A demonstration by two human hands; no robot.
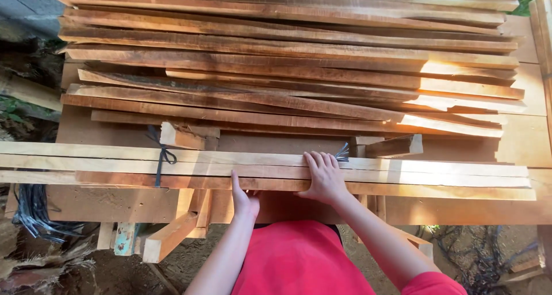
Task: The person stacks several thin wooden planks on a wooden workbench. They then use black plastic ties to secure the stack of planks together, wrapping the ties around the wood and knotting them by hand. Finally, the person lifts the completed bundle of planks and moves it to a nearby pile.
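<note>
From the head camera, a tied bundle of long wood strips (pixel 402 174) lies across the near edge of the tabletop (pixel 535 209), going from left to right. A dark strap (pixel 163 157) wraps it near the left end. Far behind it sits a big pile of reddish planks (pixel 287 59), with small wood blocks (pixel 397 146) between. There is little bare room up there.

The right hand (pixel 325 177) lies flat on top of the bundle, fingers (pixel 318 159) open and spread. The left hand (pixel 242 198) touches the bundle's near edge, thumb up. I cannot tell if its fingers are curled under.
</note>
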